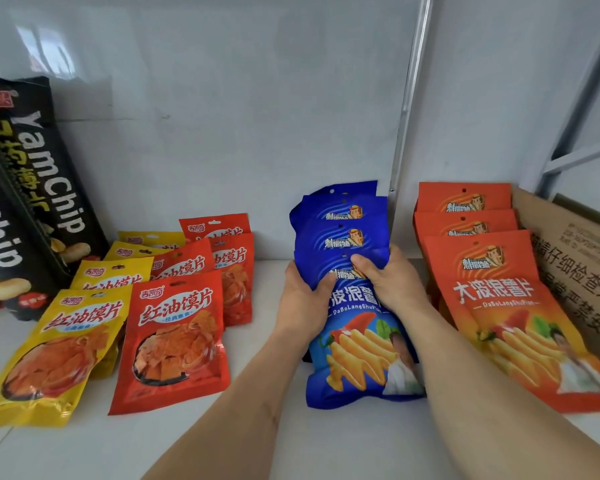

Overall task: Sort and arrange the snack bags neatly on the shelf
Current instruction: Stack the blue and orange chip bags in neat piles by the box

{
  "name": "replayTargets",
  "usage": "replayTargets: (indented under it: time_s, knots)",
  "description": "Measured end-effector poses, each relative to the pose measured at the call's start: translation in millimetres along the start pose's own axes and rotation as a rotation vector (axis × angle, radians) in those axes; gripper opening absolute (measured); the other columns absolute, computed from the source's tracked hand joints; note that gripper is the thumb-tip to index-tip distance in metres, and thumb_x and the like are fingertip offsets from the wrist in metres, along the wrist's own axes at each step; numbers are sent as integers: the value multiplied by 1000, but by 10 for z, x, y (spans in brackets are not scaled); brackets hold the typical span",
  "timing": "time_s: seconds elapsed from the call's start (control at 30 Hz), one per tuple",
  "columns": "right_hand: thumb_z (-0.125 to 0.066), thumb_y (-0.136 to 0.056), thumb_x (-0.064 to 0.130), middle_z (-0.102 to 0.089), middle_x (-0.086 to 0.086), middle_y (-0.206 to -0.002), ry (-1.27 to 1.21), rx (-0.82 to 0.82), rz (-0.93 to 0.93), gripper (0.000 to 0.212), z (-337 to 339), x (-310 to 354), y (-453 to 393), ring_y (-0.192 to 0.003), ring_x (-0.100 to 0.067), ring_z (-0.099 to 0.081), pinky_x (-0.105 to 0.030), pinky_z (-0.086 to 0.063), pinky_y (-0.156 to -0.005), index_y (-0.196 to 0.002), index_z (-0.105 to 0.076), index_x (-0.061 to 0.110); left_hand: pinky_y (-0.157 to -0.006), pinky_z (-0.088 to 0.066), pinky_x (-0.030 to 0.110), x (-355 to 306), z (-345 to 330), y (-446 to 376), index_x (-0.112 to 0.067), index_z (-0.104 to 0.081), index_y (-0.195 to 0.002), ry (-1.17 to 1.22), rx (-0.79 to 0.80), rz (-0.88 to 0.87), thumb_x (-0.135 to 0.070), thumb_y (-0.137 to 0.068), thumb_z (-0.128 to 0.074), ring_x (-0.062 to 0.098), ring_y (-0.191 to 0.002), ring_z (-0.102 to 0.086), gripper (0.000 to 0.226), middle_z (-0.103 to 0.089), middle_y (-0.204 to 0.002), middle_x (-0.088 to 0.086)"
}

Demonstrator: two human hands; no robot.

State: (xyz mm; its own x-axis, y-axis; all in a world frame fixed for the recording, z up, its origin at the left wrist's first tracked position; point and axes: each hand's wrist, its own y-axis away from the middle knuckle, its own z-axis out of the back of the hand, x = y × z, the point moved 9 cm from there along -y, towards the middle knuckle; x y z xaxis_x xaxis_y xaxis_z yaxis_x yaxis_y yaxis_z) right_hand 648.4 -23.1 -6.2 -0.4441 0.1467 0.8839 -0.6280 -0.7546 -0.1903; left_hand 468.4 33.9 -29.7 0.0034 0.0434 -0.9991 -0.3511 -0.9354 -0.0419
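Head view: overlapping blue snack bags [343, 244]

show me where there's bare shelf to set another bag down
Bare shelf between the red bags and the blue bags the hands grip, and along the front edge. Crowded at left and between blue and orange bags.

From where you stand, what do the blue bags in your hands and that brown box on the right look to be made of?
Blue bags: thin glossy plastic film, probably; they catch highlights and crease where the left hand and right hand grip them. Whether the film is foil-lined cannot be told.
Brown box: matte corrugated cardboard by its dull tan face, black printing and thick raw edge.
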Motion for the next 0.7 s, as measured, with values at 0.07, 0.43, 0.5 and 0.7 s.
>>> replayTargets:
  time_s: [0.07,0.43,0.5,0.7]
  knots:
    - [-70,-82,55,-70,1,-113,34,3,-11,59,2,8,-15,-73,-1,-62,-18,-42,-55,-124,-53,18,-60,-59,20,11,9,-10,-21,-42,-135,1,-9,-1,-35,-92,-70,11,-91,-70,53,-66,-119,0]
    - [-48,-89,67,-29,-7,-157,423,-44,-26,89,334,335,902,-142,-25,-33,-40,-36,-110,-155,-15,17,-60,-60,26,35,112,-31,-19,-47,-133,84,-39,10,-34,-92,-70,15,-86,-75,49,-71,-115,3]
    - [-49,-89,66,-34,-3,-153,420,-40,-15,85,266,252,1168,-138,-22,-37,-40,-40,-108,-154,-21,19,-60,-60,26,35,121,-21,-19,-48,-132,85,-32,17,-36,-93,-69,15,-85,-75,48,-72,-114,2]
    - [-48,-90,64,-38,0,-150,442,-74,-37,77,160,92,1322,-135,-18,-41,-35,-43,-101,-151,-28,20,-54,-56,19,22,118,149,-18,-48,-122,102,-9,56,-37,-94,-67,11,-83,-75,39,-72,-109,0]
